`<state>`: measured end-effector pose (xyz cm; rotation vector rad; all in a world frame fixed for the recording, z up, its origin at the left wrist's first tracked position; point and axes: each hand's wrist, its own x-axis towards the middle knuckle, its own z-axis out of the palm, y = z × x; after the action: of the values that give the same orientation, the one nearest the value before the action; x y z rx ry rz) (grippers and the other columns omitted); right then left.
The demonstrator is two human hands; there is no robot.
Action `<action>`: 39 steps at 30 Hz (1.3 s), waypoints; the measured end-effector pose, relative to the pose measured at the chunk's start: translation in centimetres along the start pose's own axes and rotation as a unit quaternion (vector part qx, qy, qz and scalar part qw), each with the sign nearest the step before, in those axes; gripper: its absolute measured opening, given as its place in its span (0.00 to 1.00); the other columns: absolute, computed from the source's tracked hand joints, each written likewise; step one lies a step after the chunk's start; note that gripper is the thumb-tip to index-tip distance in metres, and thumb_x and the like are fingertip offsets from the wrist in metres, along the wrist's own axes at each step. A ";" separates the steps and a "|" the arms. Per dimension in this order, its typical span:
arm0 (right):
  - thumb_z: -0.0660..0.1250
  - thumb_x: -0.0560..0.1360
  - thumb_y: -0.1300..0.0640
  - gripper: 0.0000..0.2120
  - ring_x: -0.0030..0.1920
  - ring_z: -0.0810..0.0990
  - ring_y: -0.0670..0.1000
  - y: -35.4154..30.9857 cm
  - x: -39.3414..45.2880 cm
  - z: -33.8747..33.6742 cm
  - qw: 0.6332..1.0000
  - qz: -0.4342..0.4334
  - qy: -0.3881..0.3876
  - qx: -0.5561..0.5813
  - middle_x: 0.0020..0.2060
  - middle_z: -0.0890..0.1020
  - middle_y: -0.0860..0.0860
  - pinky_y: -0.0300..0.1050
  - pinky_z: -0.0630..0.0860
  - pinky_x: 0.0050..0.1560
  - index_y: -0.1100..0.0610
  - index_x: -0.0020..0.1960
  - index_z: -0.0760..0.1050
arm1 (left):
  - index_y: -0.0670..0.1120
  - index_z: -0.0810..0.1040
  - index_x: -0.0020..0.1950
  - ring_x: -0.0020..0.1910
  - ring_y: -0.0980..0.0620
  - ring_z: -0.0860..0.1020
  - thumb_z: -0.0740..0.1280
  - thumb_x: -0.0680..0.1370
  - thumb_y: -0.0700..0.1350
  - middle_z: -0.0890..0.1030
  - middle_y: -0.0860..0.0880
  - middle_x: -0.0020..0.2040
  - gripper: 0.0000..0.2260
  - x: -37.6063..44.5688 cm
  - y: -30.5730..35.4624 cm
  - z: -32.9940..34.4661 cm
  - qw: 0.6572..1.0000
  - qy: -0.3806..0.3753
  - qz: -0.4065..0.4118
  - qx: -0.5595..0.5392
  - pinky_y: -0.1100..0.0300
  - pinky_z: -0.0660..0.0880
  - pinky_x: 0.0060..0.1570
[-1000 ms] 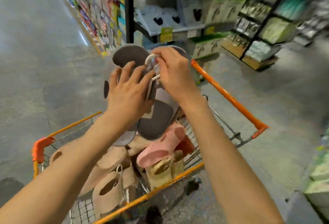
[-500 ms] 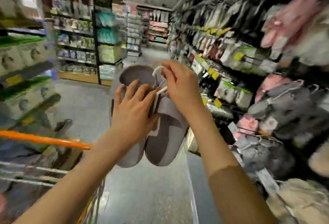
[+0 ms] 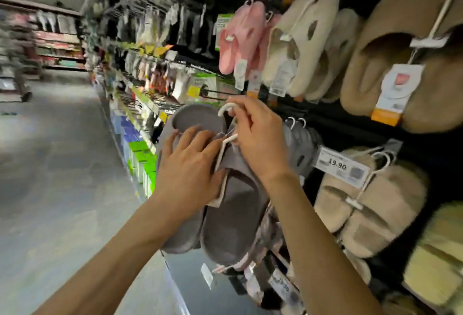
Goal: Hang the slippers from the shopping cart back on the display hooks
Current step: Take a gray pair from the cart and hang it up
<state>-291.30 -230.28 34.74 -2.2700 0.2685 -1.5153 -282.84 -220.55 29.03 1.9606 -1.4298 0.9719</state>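
A pair of grey slippers (image 3: 225, 217) on a white plastic hanger (image 3: 224, 110) is held up in front of the slipper display. My left hand (image 3: 188, 172) lies flat against the pair and grips it. My right hand (image 3: 255, 137) pinches the hanger just below its hook. An empty black display hook (image 3: 218, 92) juts out just above the hanger. More grey slippers (image 3: 300, 147) hang right behind my right hand. The shopping cart is out of view.
Pink slippers (image 3: 238, 39), cream slippers (image 3: 295, 46) and tan fluffy slippers (image 3: 400, 59) hang on the upper rack. Beige slippers (image 3: 363, 202) hang lower right beside a 19.90 price tag (image 3: 342, 167). The aisle floor (image 3: 57, 164) stretches away on the left.
The view has swung from the cart to the slipper wall on the right. Both hands have carried the grey pair up close to the display hooks, with the grip unchanged.
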 end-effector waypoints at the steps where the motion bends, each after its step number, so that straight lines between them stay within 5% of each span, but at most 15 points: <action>1: 0.60 0.77 0.67 0.09 0.45 0.76 0.45 1.0 0.3 0.3 1.000 0.015 0.015 -0.008 0.46 0.81 0.54 0.25 0.67 0.47 0.62 0.50 0.78 | 0.47 0.79 0.56 0.60 0.46 0.70 0.58 0.67 0.56 0.80 0.47 0.52 0.23 0.7 -0.2 1.3 1.000 -0.006 0.008 -0.016 0.43 0.69 0.58; 5: 0.60 0.77 0.66 0.09 0.45 0.73 0.40 5.2 0.3 2.2 0.994 0.068 0.046 -0.068 0.46 0.81 0.54 0.21 0.65 0.46 0.62 0.52 0.78 | 0.48 0.79 0.55 0.56 0.48 0.71 0.58 0.69 0.56 0.80 0.49 0.51 0.21 2.3 -1.9 6.9 0.995 -0.030 0.047 -0.083 0.46 0.71 0.56; 12: 0.61 0.77 0.66 0.09 0.45 0.79 0.51 12.4 1.2 6.2 0.958 0.175 0.133 -0.184 0.45 0.83 0.54 0.40 0.73 0.45 0.59 0.50 0.79 | 0.52 0.80 0.51 0.50 0.47 0.80 0.57 0.68 0.60 0.81 0.53 0.49 0.20 6.5 -5.6 15.5 0.959 -0.129 0.148 -0.205 0.48 0.74 0.49; 20: 0.60 0.76 0.66 0.10 0.44 0.80 0.56 16.3 5.0 8.2 0.909 0.258 0.171 -0.278 0.45 0.82 0.57 0.56 0.79 0.44 0.61 0.52 0.78 | 0.53 0.78 0.57 0.59 0.48 0.75 0.50 0.66 0.63 0.79 0.53 0.56 0.28 11.9 -7.4 21.1 0.918 -0.203 0.188 -0.283 0.50 0.68 0.55; 22: 0.60 0.76 0.67 0.11 0.45 0.80 0.56 16.8 5.9 8.5 0.905 0.265 0.172 -0.283 0.45 0.82 0.58 0.53 0.79 0.46 0.61 0.52 0.79 | 0.54 0.76 0.59 0.60 0.49 0.73 0.48 0.66 0.64 0.77 0.54 0.58 0.30 13.0 -7.6 22.0 0.913 -0.214 0.199 -0.286 0.51 0.67 0.56; 25: 0.60 0.76 0.67 0.11 0.47 0.79 0.54 17.4 7.1 8.4 0.896 0.280 0.169 -0.302 0.46 0.82 0.57 0.36 0.71 0.45 0.60 0.52 0.79 | 0.55 0.74 0.61 0.62 0.49 0.71 0.52 0.68 0.63 0.76 0.53 0.60 0.26 14.6 -7.5 23.2 0.904 -0.236 0.200 -0.294 0.51 0.66 0.58; 33: 0.59 0.76 0.61 0.08 0.44 0.79 0.52 20.9 9.2 7.8 0.881 0.345 0.195 -0.260 0.43 0.81 0.55 0.49 0.78 0.48 0.57 0.47 0.77 | 0.56 0.74 0.62 0.66 0.48 0.69 0.55 0.70 0.60 0.74 0.51 0.66 0.24 17.6 -6.6 26.4 0.881 -0.255 0.208 -0.340 0.51 0.66 0.62; 39: 0.60 0.78 0.61 0.09 0.47 0.80 0.56 23.6 10.7 7.9 0.886 0.335 0.131 -0.292 0.46 0.82 0.58 0.53 0.76 0.51 0.61 0.52 0.78 | 0.50 0.77 0.61 0.63 0.44 0.73 0.54 0.67 0.62 0.78 0.46 0.62 0.29 18.3 -6.7 27.9 0.884 -0.251 0.159 -0.361 0.51 0.70 0.58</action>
<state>-278.46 -253.82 31.05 -1.9830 1.5925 -1.4477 -266.22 -250.17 26.65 1.4623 -2.0607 -0.0358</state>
